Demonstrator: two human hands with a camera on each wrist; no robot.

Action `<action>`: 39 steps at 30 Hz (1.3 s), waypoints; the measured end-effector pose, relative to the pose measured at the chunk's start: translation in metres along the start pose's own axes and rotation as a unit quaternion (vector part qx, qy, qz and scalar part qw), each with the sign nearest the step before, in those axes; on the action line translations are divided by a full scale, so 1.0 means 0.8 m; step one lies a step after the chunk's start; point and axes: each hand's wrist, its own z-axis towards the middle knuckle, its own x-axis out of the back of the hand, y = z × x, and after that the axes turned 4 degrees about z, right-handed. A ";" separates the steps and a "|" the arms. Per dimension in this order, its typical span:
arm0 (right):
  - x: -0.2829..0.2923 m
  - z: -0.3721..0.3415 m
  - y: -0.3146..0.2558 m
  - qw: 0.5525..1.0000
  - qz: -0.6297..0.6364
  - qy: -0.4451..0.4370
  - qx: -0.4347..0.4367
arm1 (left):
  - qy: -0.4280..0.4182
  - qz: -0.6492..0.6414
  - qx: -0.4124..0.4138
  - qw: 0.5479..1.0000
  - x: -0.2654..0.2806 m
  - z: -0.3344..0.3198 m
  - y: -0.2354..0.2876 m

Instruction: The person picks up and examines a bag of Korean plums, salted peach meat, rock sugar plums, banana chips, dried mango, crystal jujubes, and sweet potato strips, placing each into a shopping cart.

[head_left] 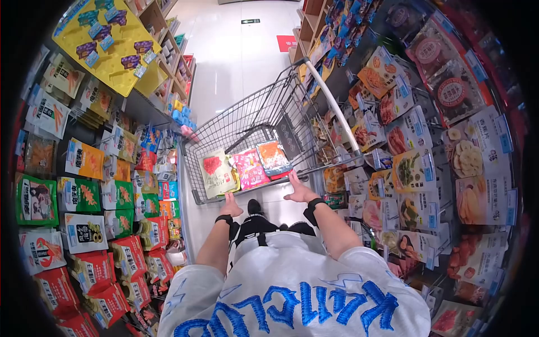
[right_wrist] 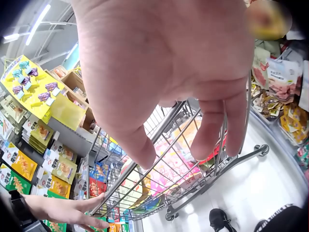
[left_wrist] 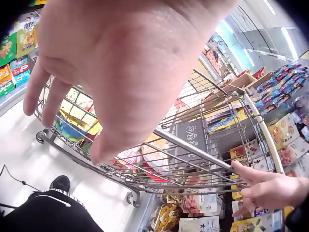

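A wire shopping cart (head_left: 247, 121) stands side-on in front of me, its long white handle to the right. Inside, along the near side, lie a cream bag with a red picture (head_left: 218, 173), a pink patterned bag (head_left: 251, 167) and a pack with an orange picture (head_left: 273, 157). My left hand (head_left: 230, 206) is at the cart's near side by the cream bag, fingers extended toward the wires. Farther right, my right hand (head_left: 301, 190) has its fingertips at the near top rail (right_wrist: 126, 175), thumb and fingers spread and relaxed.
Hanging snack bags (head_left: 84, 202) line the left side of the aisle, below a yellow display board (head_left: 106, 48). On the right, more bagged snacks (head_left: 412, 168) hang close to the cart handle (head_left: 334, 104). White floor (head_left: 236, 50) stretches ahead between the shelves.
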 end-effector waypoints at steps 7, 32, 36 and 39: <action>-0.041 -0.090 0.043 0.993 -0.116 0.012 -0.014 | 0.023 0.047 0.019 0.998 -0.082 -0.033 -0.004; -0.189 -0.210 0.066 0.994 -0.052 0.055 -0.082 | -0.064 -0.076 -0.034 0.994 -0.165 -0.179 -0.033; -0.205 -0.225 0.082 0.994 -0.054 0.068 -0.063 | -0.089 -0.082 -0.015 0.993 -0.180 -0.200 -0.036; -0.225 -0.237 0.073 0.994 -0.046 0.066 -0.079 | -0.090 -0.107 -0.036 0.990 -0.189 -0.208 -0.059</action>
